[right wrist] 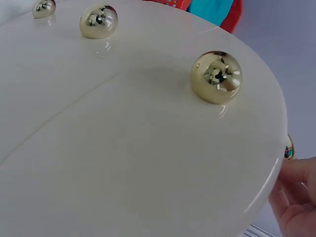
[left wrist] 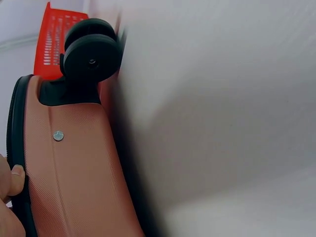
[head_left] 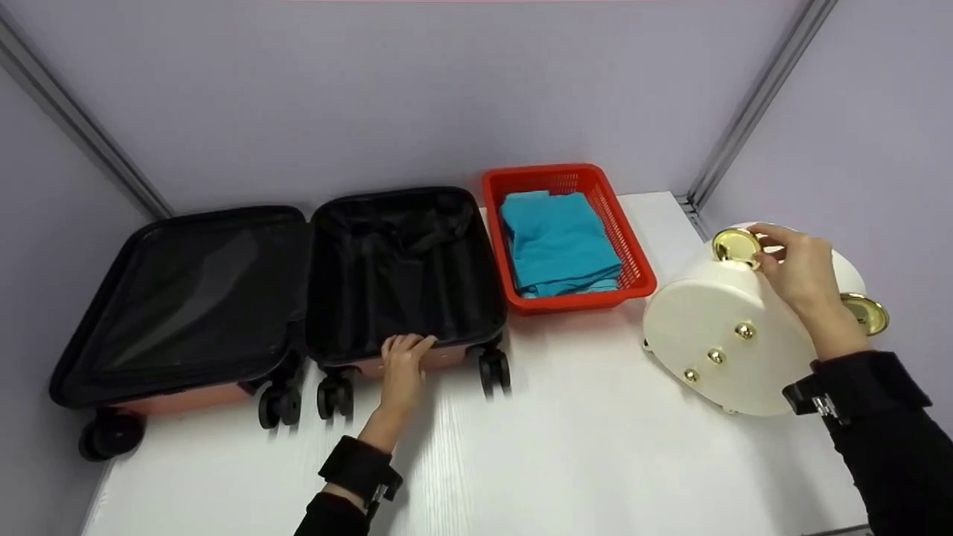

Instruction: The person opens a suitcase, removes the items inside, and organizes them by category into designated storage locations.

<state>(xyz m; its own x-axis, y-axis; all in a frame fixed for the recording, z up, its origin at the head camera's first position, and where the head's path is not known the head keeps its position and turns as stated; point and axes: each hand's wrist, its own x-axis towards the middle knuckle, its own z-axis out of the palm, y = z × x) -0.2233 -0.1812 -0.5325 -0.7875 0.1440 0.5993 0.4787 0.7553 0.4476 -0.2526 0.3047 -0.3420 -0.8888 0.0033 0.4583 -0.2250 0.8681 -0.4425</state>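
An open suitcase with black lining and a pink shell lies at the left. My left hand (head_left: 403, 372) grips the front rim of its right half (head_left: 394, 283), fingers over the edge; the left wrist view shows the thumb on the rim, beside the pink shell (left wrist: 74, 163). At the right is a glossy cream rounded case (head_left: 692, 320) with gold domed studs (right wrist: 216, 77) on its flat side. My right hand (head_left: 804, 272) pinches a gold round piece (head_left: 737, 244) on the case's top. A second gold round piece (head_left: 867, 313) is farther right.
A red basket (head_left: 646, 286) with folded turquoise cloth (head_left: 562, 238) stands between suitcase and cream case. The suitcase's left half (head_left: 186, 305) lies flat, and black wheels (head_left: 493, 370) stick out toward the front. Pale walls (head_left: 417, 97) enclose the white table (head_left: 558, 447).
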